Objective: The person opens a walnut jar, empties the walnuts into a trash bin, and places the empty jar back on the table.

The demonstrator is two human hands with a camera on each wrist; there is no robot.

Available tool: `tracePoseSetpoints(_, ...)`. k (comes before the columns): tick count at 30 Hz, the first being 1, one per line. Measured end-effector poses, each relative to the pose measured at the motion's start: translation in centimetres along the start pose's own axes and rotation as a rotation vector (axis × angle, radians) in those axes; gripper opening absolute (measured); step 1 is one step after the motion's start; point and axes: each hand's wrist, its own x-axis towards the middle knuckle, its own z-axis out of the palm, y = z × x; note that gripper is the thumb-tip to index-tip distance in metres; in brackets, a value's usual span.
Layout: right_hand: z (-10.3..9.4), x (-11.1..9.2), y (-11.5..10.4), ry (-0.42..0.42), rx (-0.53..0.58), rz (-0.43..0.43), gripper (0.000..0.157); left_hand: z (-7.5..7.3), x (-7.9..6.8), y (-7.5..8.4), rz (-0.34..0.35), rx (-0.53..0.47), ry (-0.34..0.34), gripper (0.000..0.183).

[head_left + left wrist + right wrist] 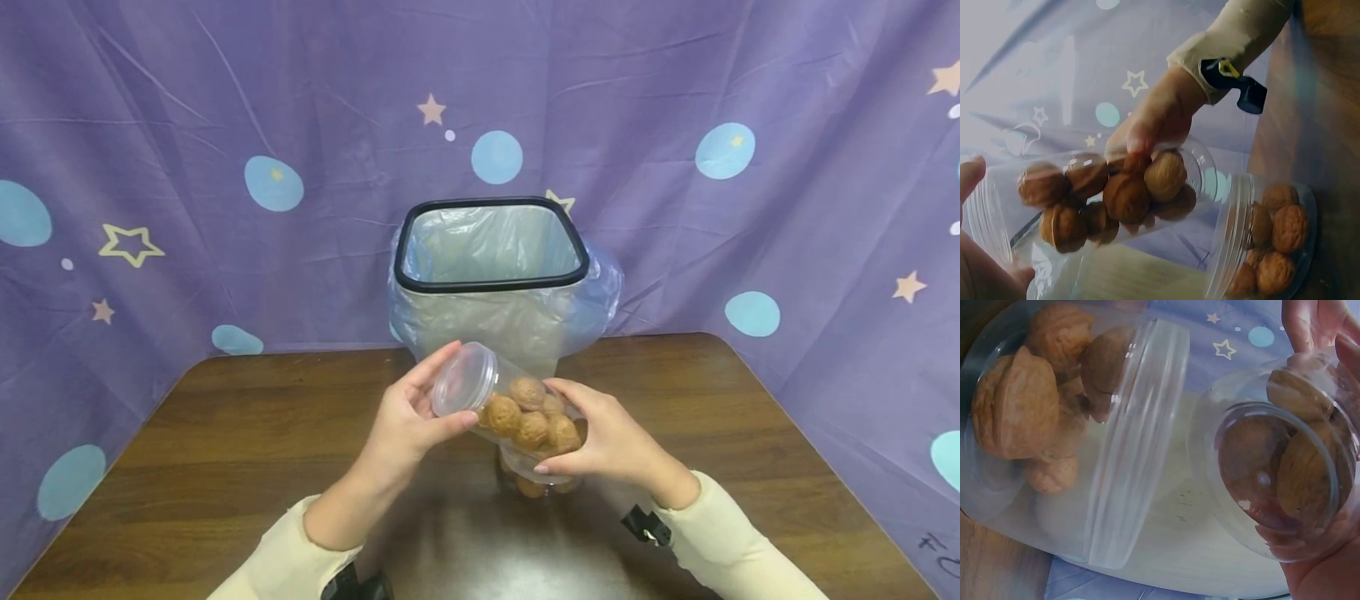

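Note:
Above the table, both hands hold a tilted clear plastic jar (504, 438) with several walnuts (532, 429) inside. The left hand (401, 429) grips its lid end (461, 383), thumb on the near side and fingers on the far side. Curled round the bottom end is the right hand (618, 437). In the left wrist view, the right thumb presses the jar's wall. A second clear jar (1229, 231), also holding walnuts (1290, 228), stands upright on the table beneath. The held jar partly hides it in the head view.
A light bin (487, 333) with a black rim (491, 286) stands behind the jars, lined with a translucent bluish bag (592, 300). The brown wooden table (262, 450) backs onto a purple patterned curtain (337, 100).

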Motion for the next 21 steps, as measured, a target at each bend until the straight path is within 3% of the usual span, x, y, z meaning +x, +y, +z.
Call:
tracePoseSetpoints(5,0.4,0.1,0.0,0.009,0.000,0.004,0.090,0.4,-0.4,0.1,-0.046,-0.010,0.077,0.088)
tracePoseSetpoints(10,0.5,0.1,-0.1,0.015,-0.008,-0.009,0.090,0.2,-0.7,0.0,-0.024,0.000,0.071,0.090)
tracePoseSetpoints(16,0.5,-0.1,-0.1,0.023,0.001,-0.020,0.091,-0.8,-0.8,-0.2,0.080,0.023,-0.117,0.107)
tracePoseSetpoints(21,0.2,-0.3,-0.3,0.000,0.024,-0.007,0.092,-1.7,-0.1,-0.5,0.213,0.057,-0.294,0.110)
